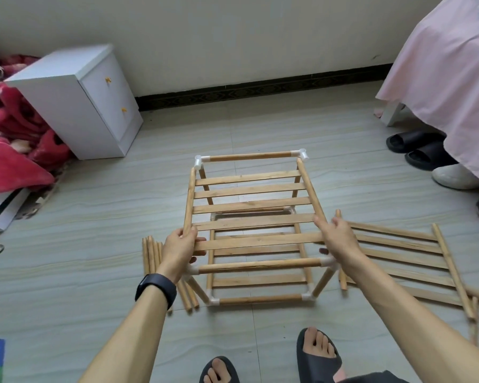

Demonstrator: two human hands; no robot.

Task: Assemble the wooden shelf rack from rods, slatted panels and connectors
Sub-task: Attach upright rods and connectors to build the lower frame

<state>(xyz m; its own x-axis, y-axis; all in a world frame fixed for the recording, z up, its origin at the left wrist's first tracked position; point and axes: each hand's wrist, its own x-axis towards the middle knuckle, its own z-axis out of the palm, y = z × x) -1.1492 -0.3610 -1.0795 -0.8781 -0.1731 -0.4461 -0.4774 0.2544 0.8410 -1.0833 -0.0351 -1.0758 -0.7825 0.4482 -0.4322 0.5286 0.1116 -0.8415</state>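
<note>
Wooden slatted panel (pixel 249 189) held over rack frame (pixel 260 299) on floor. Our left hand (pixel 181 244) curled round its left rail, right hand (pixel 336 237) gripping right rail. We see spare panel (pixel 404 255) at right, loose rods (pixel 150 255) at left.

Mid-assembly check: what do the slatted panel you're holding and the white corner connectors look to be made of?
Slatted panel: light wood, likely unfinished or only thinly sealed, judging by the visible grain, darker streaks and matte surface. Corner connectors: probably moulded plastic, being uniform white, slightly translucent and shaped into smooth, rounded sockets.
</note>
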